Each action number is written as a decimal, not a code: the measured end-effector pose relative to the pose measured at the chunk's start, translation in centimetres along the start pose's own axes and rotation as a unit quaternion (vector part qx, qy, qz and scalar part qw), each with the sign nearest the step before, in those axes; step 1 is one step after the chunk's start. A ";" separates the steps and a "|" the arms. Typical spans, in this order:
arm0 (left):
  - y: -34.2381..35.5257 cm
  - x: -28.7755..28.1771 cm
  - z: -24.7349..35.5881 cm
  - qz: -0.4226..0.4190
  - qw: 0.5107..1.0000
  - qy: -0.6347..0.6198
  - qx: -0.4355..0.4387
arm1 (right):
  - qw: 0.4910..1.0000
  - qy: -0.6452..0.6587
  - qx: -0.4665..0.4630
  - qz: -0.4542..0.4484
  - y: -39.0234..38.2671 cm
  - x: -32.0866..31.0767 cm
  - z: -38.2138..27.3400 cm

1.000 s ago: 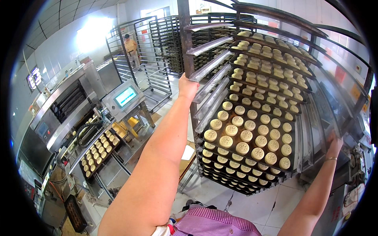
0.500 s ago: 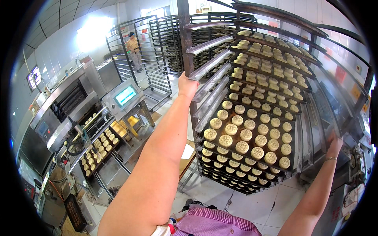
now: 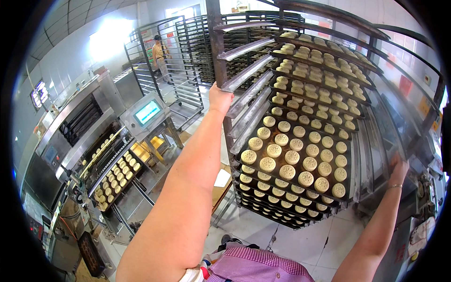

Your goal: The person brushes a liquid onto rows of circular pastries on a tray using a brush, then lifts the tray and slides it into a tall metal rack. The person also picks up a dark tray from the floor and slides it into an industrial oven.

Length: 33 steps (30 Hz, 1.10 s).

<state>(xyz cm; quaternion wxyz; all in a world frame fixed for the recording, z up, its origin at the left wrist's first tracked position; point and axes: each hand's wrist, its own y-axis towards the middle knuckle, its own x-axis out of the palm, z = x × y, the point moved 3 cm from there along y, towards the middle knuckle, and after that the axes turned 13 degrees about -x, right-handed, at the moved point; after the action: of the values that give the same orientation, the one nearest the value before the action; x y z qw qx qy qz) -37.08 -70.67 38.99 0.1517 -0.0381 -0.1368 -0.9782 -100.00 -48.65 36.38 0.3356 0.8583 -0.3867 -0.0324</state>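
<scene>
The left hand [image 3: 220,99] is closed around the near left upright of a tall dark metal rack [image 3: 214,51], its forearm reaching up from below. The right hand [image 3: 399,170] is well apart from it and lower, at the rack's opposite side; its fingers seem to be wrapped on the frame there, though blur makes the exact hold hard to tell. A thin bracelet [image 3: 394,186] circles the wrist just below that hand. The rack stands between the two hands, with slanting metal rails [image 3: 249,73] just beside the left hand, running up and away to its right. Right of and below the left hand, a dark tray [image 3: 261,154] on the rack carries rows of pale round cakes [image 3: 291,157] with patterned tops; more loaded trays sit above and beneath it. To the left of the left hand and a little lower, a tilted control panel [image 3: 147,112] shows a lit screen, and farther left and lower a smaller tray of cakes [image 3: 120,177] rests on a machine. Beyond the left hand, up and to its left, a co-worker [image 3: 160,54] stands by an open rack [image 3: 183,80]. Below both hands, a checked purple garment [image 3: 263,263] covers the person's front.
</scene>
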 end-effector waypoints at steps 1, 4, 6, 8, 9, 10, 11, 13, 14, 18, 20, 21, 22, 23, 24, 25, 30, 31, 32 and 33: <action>0.2 -0.1 -0.2 0.001 1.000 0.001 0.001 | 1.000 0.004 0.006 0.004 0.0 0.0 0.1; 0.7 -0.2 -0.7 0.001 1.000 0.017 0.011 | 1.000 0.006 0.007 0.003 0.2 -0.1 0.3; 1.0 -0.2 -0.8 0.000 0.999 0.032 0.015 | 1.000 0.007 0.004 -0.004 0.4 -0.1 0.5; 0.6 -0.2 -0.4 0.001 0.999 0.047 0.018 | 1.000 0.013 -0.001 -0.013 0.4 -0.2 0.5; 0.7 -0.2 -0.6 -0.010 1.000 0.028 0.010 | 1.000 0.019 0.001 -0.012 0.4 -0.2 0.5; 0.5 -0.1 -0.4 -0.011 1.000 0.028 0.001 | 1.000 0.024 0.004 -0.009 0.2 0.1 0.2; 0.2 0.0 -0.1 -0.012 1.000 0.027 -0.008 | 1.000 0.030 0.006 -0.006 0.1 0.1 0.1; 0.0 0.1 0.1 -0.009 0.999 0.043 -0.021 | 1.000 0.009 -0.016 -0.020 0.0 0.1 0.0; -0.1 0.0 0.0 -0.012 0.999 0.048 -0.017 | 0.999 0.000 -0.027 -0.025 -0.1 0.3 -0.3; -1.1 -0.8 -1.4 -0.025 0.998 0.050 -0.026 | 0.998 -0.034 -0.035 -0.047 -0.7 0.7 -1.3; -1.7 -2.0 -2.6 -0.011 0.998 0.046 -0.040 | 0.999 -0.022 -0.030 -0.035 -1.0 1.2 -1.3; -2.0 -2.7 -2.8 -0.053 0.998 -0.003 -0.046 | 0.999 -0.016 -0.034 -0.038 -1.0 1.2 -1.1; -3.2 -2.7 -2.7 -0.036 0.997 -0.005 -0.066 | 0.998 -0.014 -0.041 -0.040 -0.9 1.0 -0.9; -5.1 -2.7 -2.3 -0.019 0.996 -0.009 -0.089 | 0.998 -0.022 -0.044 -0.036 -0.8 0.8 -1.1; -7.0 -3.2 -2.5 0.000 0.994 -0.011 -0.111 | 0.998 -0.029 -0.046 -0.034 -0.7 0.7 -1.4; -8.5 -4.7 -3.8 0.010 0.991 0.001 -0.131 | 0.998 -0.031 -0.046 -0.034 -0.9 0.9 -1.5; -21.3 -13.2 -12.4 0.005 0.930 0.214 -0.299 | 0.996 -0.069 -0.063 -0.008 -1.0 0.0 -0.5; -24.2 -15.9 -15.3 0.004 0.910 0.190 -0.369 | 0.994 -0.048 -0.092 -0.016 -1.5 0.1 -0.4; -27.1 -17.8 -16.9 -0.005 0.927 0.183 -0.328 | 0.993 -0.068 -0.088 -0.040 -1.3 -1.0 0.3; -30.0 -21.3 -20.1 -0.015 0.919 0.252 -0.304 | 0.982 -0.152 -0.104 -0.040 -1.3 -2.4 1.7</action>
<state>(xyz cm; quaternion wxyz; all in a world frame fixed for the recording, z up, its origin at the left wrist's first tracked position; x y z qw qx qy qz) -26.66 -42.72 9.53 0.1475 0.1674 0.2092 -0.9521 -101.39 -47.33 33.81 0.3591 0.8186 -0.3929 -0.2159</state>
